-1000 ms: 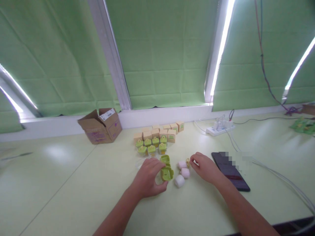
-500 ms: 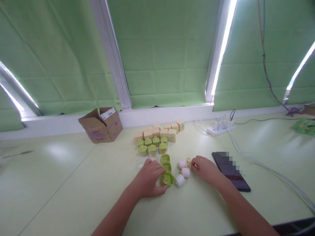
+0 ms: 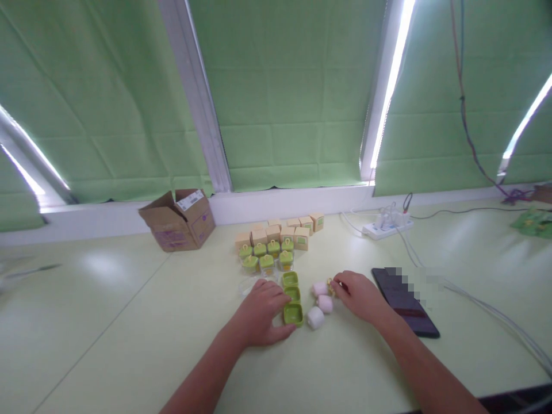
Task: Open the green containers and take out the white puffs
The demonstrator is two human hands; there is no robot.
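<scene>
Three small green square lids point(image 3: 294, 314), hollow side up, stand in a column on the table. My left hand point(image 3: 265, 313) rests beside them, its thumb and index finger at the near and far edges of the nearest lid. Just right of the lids lie several pale pink and white rounded pieces point(image 3: 325, 303). Past these, the bent fingers of my right hand point(image 3: 356, 292) close on one of the tiny yellow pieces point(image 3: 330, 286). A clear plastic piece point(image 3: 248, 286) is partly hidden behind my left hand.
Several clear boxes with green lids and yellow loops point(image 3: 267, 261) stand behind, before rows of small tan cartons point(image 3: 273, 232). An open cardboard box point(image 3: 183, 221) is at the back left. To the right are a dark tablet point(image 3: 405, 302), a power strip point(image 3: 383, 225) and white cables.
The nearest green lid, tilted before, now lies flat in line with the others. My right hand has moved slightly left, its fingertips now on the yellow pieces.
</scene>
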